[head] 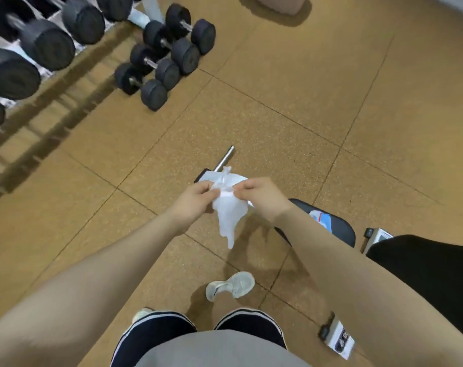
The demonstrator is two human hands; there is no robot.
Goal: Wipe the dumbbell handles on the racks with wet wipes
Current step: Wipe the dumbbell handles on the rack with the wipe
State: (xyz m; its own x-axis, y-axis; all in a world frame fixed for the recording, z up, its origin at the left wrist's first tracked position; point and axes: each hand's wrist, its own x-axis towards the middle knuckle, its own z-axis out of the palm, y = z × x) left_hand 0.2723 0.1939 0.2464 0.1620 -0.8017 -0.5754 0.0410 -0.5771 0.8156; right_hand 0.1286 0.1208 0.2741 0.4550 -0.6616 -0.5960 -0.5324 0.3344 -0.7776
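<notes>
Wet wipe (229, 215) at centre, held up over floor (291, 102), lower part hanging loose. Left hand (196, 198) pinches wipe's upper left edge, fingers (211, 193) curled on it; right hand (259, 196) pinches upper right edge likewise. Dumbbells on rack (31, 46) well up and left of wipe; four small dumbbells (164, 55) on floor beside rack. Metal bar (225, 158) just above wipe. Black padded seat (331, 221) right of wipe. White shoe (231, 285) below wipe.
</notes>
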